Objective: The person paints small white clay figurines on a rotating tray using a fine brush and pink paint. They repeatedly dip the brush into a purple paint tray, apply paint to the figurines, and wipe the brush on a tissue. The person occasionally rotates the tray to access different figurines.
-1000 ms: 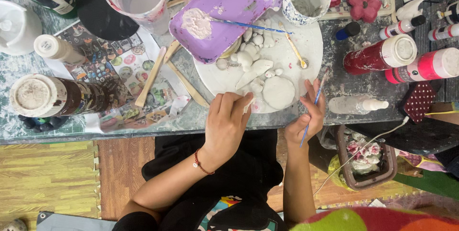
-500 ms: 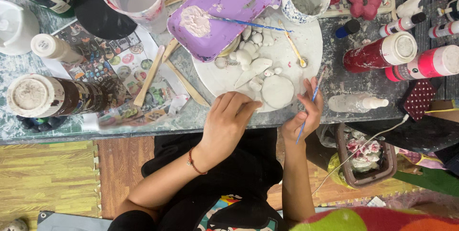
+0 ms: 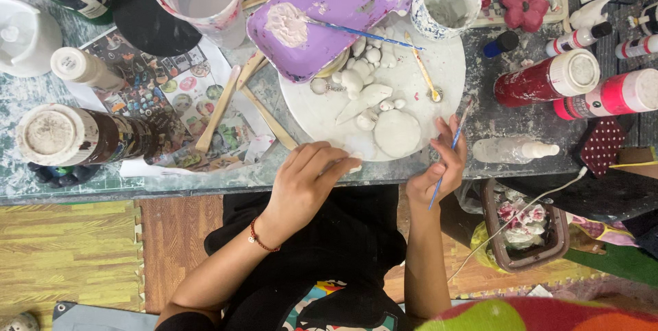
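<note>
The left hand [image 3: 301,180] is curling its fingers over a small white piece at the near rim of the round white board [image 3: 439,77]. Just right of it, the right hand [image 3: 439,166] is gripping a blue paintbrush [image 3: 449,156] beside a white clay disc [image 3: 396,132].

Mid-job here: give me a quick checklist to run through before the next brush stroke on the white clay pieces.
1. Thin blue paintbrush gripped in right hand: ok.
2. Left hand steadying a piece at the round white board edge: cannot tell, fingers hide it.
3. White paint in purple plastic tray: ok.
4. Round flat white clay disc within reach: ok.
5. Bristles loaded: cannot tell.
</note>
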